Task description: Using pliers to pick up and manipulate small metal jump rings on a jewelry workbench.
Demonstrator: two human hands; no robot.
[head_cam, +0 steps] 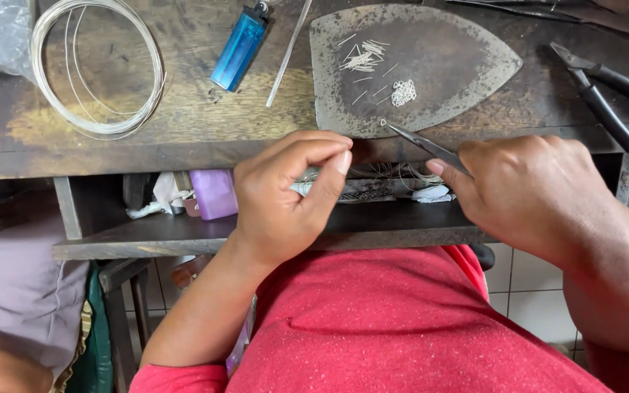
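Worn wooden surface [205, 124] with a pointed metal plate [431, 65] holding cut wire bits [362, 57] and small rings [402, 92]. Right hand [533, 189] pinches tweezers [424, 144], tip at the plate's near edge. Left hand [289, 193] has its grip pinched shut, can't tell on what. Wire coil [96, 69] and blue lighter [238, 49] sit further back.

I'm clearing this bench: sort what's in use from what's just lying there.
In use:
right hand holding tweezers
left hand, fingers pinched
iron-shaped metal plate with small rings and cut wire bits

Lying about:
wire coil
blue lighter
pliers
purple container
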